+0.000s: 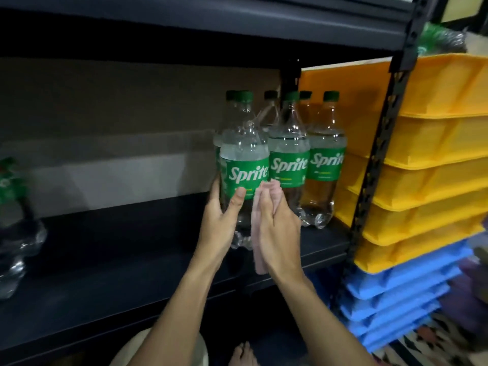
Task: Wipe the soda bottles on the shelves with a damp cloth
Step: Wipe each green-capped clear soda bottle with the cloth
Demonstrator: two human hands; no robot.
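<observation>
I look down at a dark metal shelf (132, 260) from just in front of it. A group of clear plastic Sprite bottles with green caps and green labels stands upright toward the shelf's right end.

The front bottle (244, 165) stands nearest the shelf's edge. My left hand (220, 215) grips it low down, with the thumb across the front just under the label and the fingers curled round its left side.

My right hand (277, 223) is on the bottle's right side, fingers straight and pointing up. It presses a pale pink cloth (260, 249) flat against the lower half of the bottle. The cloth shows above the fingertips, beside the label, and hangs past the wrist below the bottle's base.

A second bottle (289, 154) stands just to the right of the front one, touching or nearly touching it. A third bottle (327, 154) stands further right. Two more caps (271, 95) show behind them, in a back row.

At the far left edge of the shelf stands another bottle (13, 220), blurred.

A black perforated post (383, 154) rises at the shelf's right end. Beyond it is a stack of yellow trays (435, 167) set on top of blue trays (396, 299).

A bare foot (241, 355) shows at the bottom, between my forearms.
</observation>
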